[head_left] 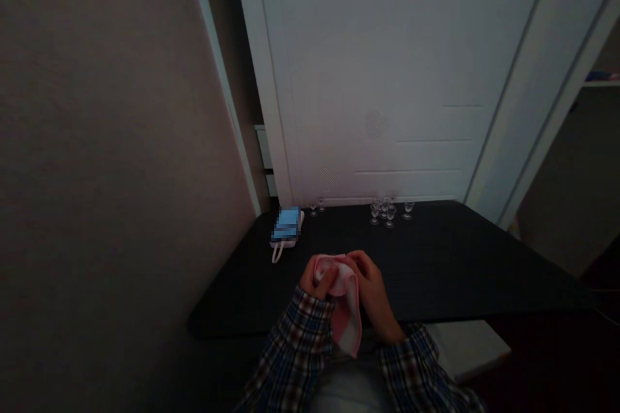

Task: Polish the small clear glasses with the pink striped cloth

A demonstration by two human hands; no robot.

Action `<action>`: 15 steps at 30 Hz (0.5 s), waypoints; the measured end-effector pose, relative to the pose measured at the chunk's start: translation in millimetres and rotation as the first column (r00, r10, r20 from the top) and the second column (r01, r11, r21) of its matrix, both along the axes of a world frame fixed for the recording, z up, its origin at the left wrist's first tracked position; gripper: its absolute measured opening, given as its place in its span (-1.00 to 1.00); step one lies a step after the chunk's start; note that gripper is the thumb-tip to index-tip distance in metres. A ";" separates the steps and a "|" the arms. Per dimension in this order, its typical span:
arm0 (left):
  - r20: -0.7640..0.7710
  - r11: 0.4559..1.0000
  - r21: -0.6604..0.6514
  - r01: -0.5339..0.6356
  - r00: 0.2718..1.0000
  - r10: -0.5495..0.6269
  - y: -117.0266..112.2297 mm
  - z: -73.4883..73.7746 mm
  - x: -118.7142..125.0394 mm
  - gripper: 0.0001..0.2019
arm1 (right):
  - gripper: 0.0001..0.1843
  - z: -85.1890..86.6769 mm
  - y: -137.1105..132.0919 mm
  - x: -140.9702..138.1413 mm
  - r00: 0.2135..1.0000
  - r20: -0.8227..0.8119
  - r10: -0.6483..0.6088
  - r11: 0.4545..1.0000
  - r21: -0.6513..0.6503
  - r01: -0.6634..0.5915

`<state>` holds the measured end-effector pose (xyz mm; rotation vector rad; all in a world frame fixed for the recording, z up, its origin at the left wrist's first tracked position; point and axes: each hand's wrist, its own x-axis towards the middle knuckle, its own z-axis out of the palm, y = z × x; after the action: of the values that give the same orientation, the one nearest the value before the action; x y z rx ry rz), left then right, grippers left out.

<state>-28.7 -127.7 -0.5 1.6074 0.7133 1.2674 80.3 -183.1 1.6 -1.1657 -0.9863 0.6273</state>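
Observation:
A pink and white cloth (347, 319) hangs between my two hands over the near side of the dark table. My left hand (314, 281) is closed on its left part, the thumb pressed over the fabric. My right hand (369, 281) grips the upper right edge with bent fingers. The cloth's lower end drapes down past the table's front edge. Something faint and clear seems to lie in the folds by my left thumb, but dimness and cloth keep me from making it out.
Several small stemmed glasses (390, 216) stand at the back of the black table (436, 264), with two more glasses (313, 208) further left. A phone-like device (287, 226) with a strap lies at the left. A white box-like object (467, 347) sits below the front edge.

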 end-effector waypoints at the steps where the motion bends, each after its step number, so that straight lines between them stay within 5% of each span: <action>1: -0.008 1.000 0.014 -0.003 1.000 0.003 0.6 -0.7 -0.3 -0.72 | -0.76 -0.1 0.2 0.0 1.000 -0.003 -0.013 1.000 0.002 0.013; 15: -0.066 0.999 0.039 -0.005 0.998 0.008 -2.7 2.7 -0.3 -0.75 | -0.74 -6.6 3.4 4.1 0.999 -0.028 -0.023 1.000 0.000 0.023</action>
<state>-29.0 -130.4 2.3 1.6866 0.7398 1.2439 84.4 -179.7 -5.0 -1.1636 -0.9474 0.6234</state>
